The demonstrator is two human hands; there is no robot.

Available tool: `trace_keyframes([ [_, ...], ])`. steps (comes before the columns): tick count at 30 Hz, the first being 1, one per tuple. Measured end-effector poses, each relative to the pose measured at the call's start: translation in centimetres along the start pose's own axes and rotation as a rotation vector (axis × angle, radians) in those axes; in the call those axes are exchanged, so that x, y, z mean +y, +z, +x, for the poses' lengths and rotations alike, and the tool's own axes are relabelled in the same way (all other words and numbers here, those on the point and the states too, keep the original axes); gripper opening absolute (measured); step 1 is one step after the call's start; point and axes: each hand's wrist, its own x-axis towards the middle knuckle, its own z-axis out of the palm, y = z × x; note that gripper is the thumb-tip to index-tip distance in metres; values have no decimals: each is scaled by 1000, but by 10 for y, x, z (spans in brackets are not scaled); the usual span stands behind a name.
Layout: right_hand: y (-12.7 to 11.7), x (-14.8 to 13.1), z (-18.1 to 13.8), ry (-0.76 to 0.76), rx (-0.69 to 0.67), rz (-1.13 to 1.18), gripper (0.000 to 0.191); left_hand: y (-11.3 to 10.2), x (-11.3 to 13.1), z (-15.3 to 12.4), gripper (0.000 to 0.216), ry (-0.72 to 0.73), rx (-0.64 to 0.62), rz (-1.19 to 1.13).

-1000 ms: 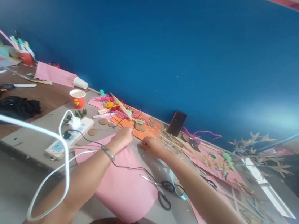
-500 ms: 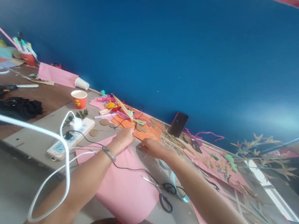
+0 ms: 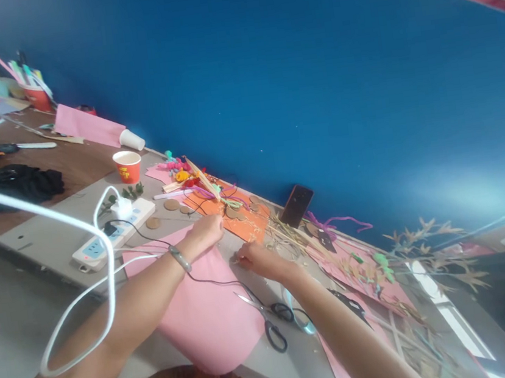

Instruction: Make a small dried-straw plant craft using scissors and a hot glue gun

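- Looping in front of the left forearm, a white cable [image 3: 112,273] crowds that arm; behind it, a power strip [image 3: 122,229] sits near the tabletop's edge.
- Pink sheet [image 3: 213,316] next, reaching the near edge and apparently drooping over it.
- Above its far end, the left hand [image 3: 207,231] has its fingers curled together beside the orange sheet [image 3: 257,225]; I can't tell what its grip clamps, if anything.
- Between the hands and the scissors [image 3: 266,311], their blades parted, some grey tabletop [image 3: 252,281] gives room to move.
- Just right, the right hand [image 3: 259,260] bends its fingers low; its grip I can't make out either.
- Beyond, stalks and a phone [image 3: 297,206] hem things in; with pieces lying loose, I'd judge the work unfinished.
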Motion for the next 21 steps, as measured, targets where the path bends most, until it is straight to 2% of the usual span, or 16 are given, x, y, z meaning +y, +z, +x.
trace_keyframes([
  [5,9,-4,-4,47,60,13,17,3,-2,2,26,8,7,8],
  [10,5,2,-28,100,296,218,15,3,-1,2,28,22,18,10],
  [14,-18,11,-78,193,497,383,9,2,1,-2,32,38,22,16],
  [21,-53,39,-204,489,793,329,14,13,-4,2,26,73,25,37],
])
